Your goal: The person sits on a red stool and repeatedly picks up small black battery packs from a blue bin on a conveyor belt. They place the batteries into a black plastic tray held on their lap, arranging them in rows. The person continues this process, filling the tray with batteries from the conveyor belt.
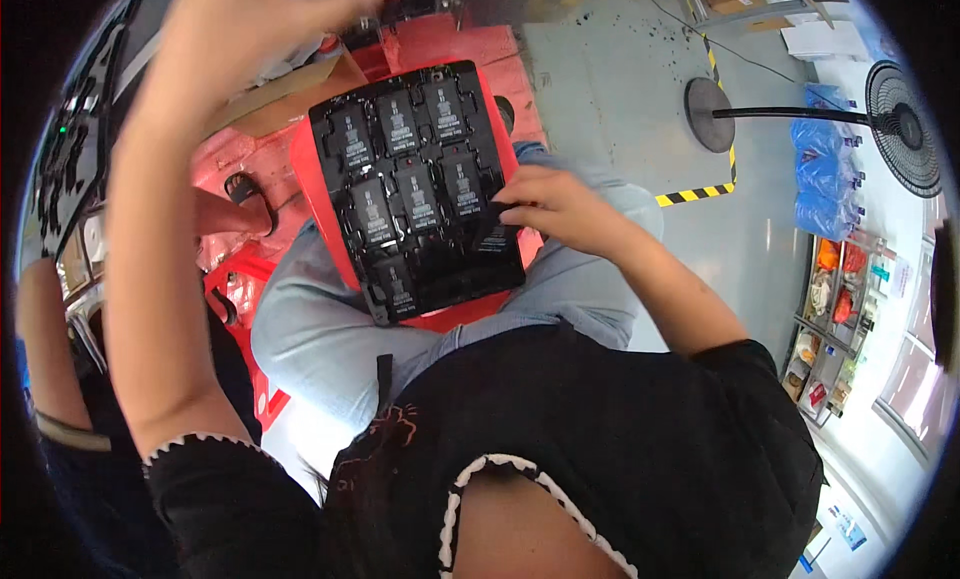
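A black moulded tray (pixel 440 276) sits tilted over a red stool (pixel 322 219) between my knees. Several flat black battery-like packs (pixel 418 195) with pale print lie in its pockets, in rows. My right hand (pixel 560 211) is at the tray's right side, thumb and fingers pinched on another such black pack (pixel 493 237), which is tilted over a lower right pocket. Up at the top left, away from the tray, my left hand (pixel 255 19) is raised and smeared by motion. Its fingers run partly out of the picture, so what they hold, if anything, does not show.
A cardboard box (pixel 290 94) stands beyond the tray on pink sheeting (pixel 480 49). At the left are another person's arm (pixel 52 339) and a red plastic stool (pixel 245 269). To the right stand a black fan (pixel 900 127) and shelves (pixel 828 329) with goods.
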